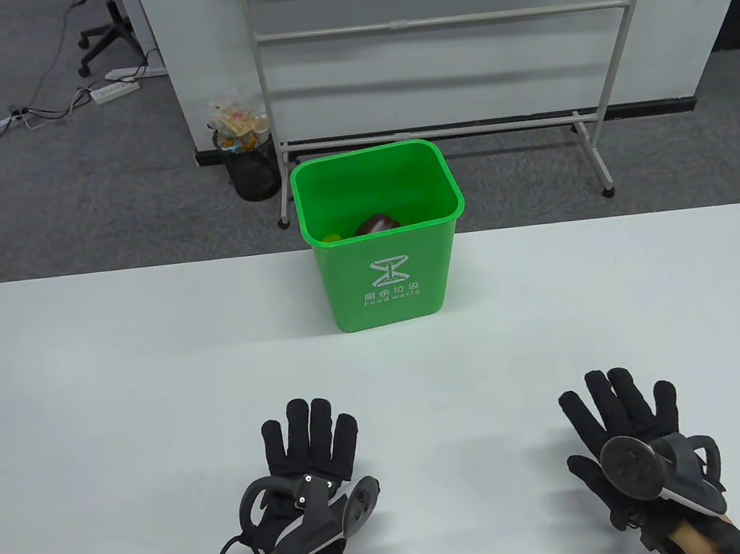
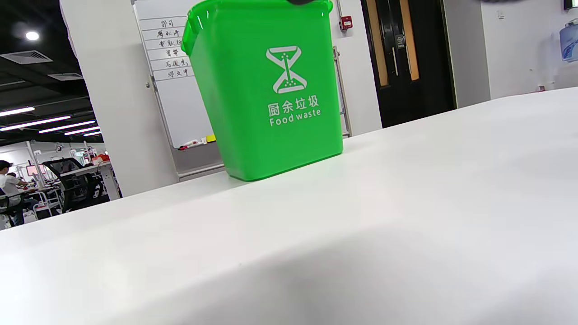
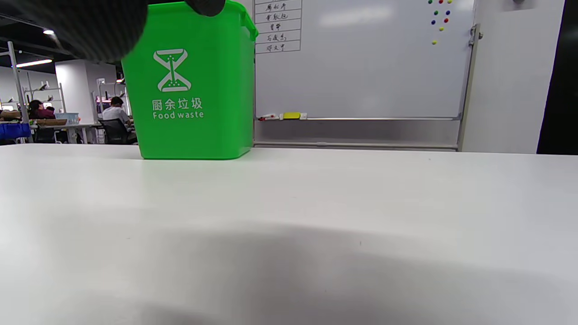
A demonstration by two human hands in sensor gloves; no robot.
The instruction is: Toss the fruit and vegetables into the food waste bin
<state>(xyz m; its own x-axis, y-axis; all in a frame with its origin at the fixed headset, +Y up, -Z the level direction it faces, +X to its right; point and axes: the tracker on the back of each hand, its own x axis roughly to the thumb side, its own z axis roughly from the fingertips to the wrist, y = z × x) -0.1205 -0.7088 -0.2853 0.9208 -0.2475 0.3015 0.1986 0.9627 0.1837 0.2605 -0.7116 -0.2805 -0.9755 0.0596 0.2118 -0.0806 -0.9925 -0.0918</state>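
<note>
Two black-gloved hands lie flat near the front edge of the white tabletop, each with a grey tracker strapped to its back. The left hand sits left of the middle, its fingers stretched forward and close together, its grip apart and holding nothing. The right hand sits towards the right front corner, fingers fanned wider, its grip likewise apart and empty. The two hands are well apart from each other.

One green plastic food waste bin stands upright at the middle of the tabletop's back edge, well apart from both hands. Its front wall carries a white hourglass-like symbol, Chinese characters and the words "Food waste". Inside, at the bottom, two things show over the near rim: one dark brownish-purple rounded item and, to its left, one small yellow piece. Both are largely cut off by the rim, so what they are cannot be told.

From the left wrist view only a sliver of dark glove shows at the top edge above the bin. From the right wrist view blurred black fingers cover the top left corner and part of the bin.

Beyond the tabletop stand one whiteboard on a metal frame and one black mesh wastebasket holding wrappers.
</note>
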